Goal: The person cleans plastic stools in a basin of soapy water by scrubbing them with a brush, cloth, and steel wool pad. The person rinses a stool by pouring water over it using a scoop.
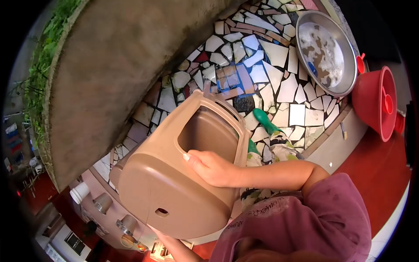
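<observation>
A large tan plastic hooded box (174, 183) lies tilted before me, with a wide opening, slots at its upper end and a small hole in its near face. My right hand (209, 168) is closed over the edge of the opening, its thumb showing on the outer surface. My left hand (160, 236) reaches under the box's near lower end, against its underside; its fingers are hidden there. Beyond the box lies a wet broken-tile mosaic floor (276, 53).
A metal basin (301, 39) of sudsy water stands at the upper right, beside a red plastic tub (366, 94) with a red scoop (388, 104). A curved concrete wall (100, 65) rises on the left. Metal pots (103, 203) and a white cup (80, 192) sit on the lower-left ledge. Green boots (265, 120) are on the tiles.
</observation>
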Tool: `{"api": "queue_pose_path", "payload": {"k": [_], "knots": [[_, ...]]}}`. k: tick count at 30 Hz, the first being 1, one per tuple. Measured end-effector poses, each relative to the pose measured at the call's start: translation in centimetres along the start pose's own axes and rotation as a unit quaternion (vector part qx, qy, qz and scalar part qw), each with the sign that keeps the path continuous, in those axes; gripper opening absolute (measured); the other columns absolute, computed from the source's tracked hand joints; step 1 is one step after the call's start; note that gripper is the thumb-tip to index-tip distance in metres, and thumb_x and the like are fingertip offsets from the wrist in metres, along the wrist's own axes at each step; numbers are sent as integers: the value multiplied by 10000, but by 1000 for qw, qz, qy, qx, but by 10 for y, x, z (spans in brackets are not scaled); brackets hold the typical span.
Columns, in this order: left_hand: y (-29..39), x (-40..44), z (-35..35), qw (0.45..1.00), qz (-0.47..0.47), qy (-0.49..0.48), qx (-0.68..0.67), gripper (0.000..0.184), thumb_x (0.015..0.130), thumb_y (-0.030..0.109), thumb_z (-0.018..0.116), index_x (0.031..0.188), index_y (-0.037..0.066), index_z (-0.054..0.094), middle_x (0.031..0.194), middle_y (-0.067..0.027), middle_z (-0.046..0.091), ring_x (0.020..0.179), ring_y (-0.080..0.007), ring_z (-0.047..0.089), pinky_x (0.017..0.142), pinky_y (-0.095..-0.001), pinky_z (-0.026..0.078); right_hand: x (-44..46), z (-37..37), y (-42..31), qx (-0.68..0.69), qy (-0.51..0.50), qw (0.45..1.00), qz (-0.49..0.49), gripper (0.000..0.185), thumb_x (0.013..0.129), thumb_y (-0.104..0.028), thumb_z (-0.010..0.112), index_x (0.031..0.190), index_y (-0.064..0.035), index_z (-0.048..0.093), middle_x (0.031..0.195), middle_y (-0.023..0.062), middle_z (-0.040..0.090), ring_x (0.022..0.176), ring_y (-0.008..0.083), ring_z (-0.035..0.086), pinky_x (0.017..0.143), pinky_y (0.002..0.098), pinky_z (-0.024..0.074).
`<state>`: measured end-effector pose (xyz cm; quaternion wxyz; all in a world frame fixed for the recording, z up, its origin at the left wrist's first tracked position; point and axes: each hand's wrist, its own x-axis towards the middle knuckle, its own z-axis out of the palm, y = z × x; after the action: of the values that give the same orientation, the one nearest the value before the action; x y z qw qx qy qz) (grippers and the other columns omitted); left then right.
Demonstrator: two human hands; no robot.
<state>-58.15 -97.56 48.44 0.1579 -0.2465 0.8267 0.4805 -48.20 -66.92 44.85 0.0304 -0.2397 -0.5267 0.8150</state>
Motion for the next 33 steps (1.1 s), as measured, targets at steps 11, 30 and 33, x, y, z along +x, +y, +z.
{"api": "queue_pose_path", "payload": {"k": [11, 30, 33], "knots": [[88, -167, 45, 987, 156, 33, 35, 440, 988, 374, 397, 1181, 11, 554, 1075, -141, 602, 943, -257, 616, 755, -339, 547, -93, -31, -56, 118, -48, 987, -103, 386, 1028, -309, 371, 857, 15, 493, 729, 205, 535, 685, 359, 516, 699, 428, 433], [85, -511, 459, 885, 293, -361, 20, 438, 1024, 363, 360, 997, 13, 621, 915, -101, 653, 786, -179, 620, 720, -298, 512, -391, -597, 76, 90, 498, 862, -20, 323, 973, -264, 508, 1203, -48, 575, 1001, 95, 654, 842, 164, 616, 743, 282, 480], [47, -498, 521, 772, 485, -386, 140, 353, 1015, 245, 444, 708, 74, 475, 681, 66, 454, 629, -44, 392, 538, -222, 331, -485, -644, 139, 161, 606, 778, 41, 333, 950, -226, 547, 1240, -65, 570, 1006, 62, 650, 786, 120, 606, 678, 240, 472]]}}
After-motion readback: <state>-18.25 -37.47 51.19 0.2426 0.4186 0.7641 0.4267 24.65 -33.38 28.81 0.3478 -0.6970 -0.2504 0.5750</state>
